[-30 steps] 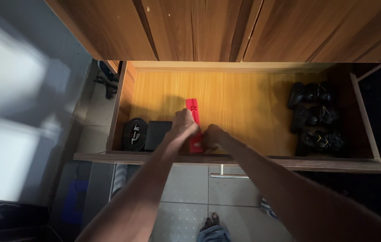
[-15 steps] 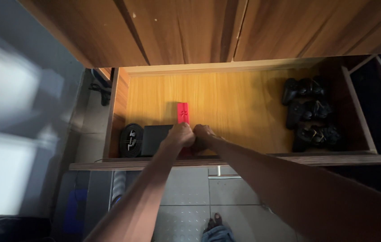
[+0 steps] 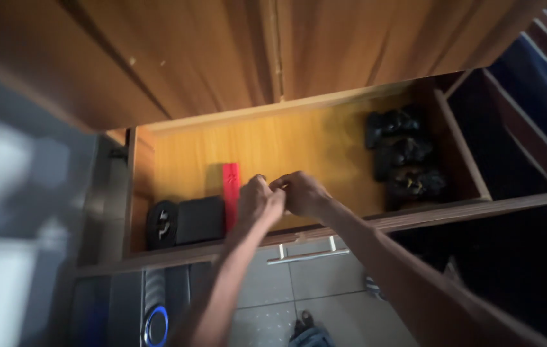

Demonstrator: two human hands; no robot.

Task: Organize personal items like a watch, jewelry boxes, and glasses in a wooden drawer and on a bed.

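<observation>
Open wooden drawer, its bare floor wide between the hands and three black game controllers at right. Black box by left wall. Red flat box lies just left of left hand. Right hand meets it fingertip to fingertip; both curled, contents cannot be told.

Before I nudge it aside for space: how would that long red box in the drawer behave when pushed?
The red box looks flat and straight-edged, so it should probably slide over the smooth drawer floor rather than roll. Being long and narrow, it may pivot if pushed near one end.
</observation>
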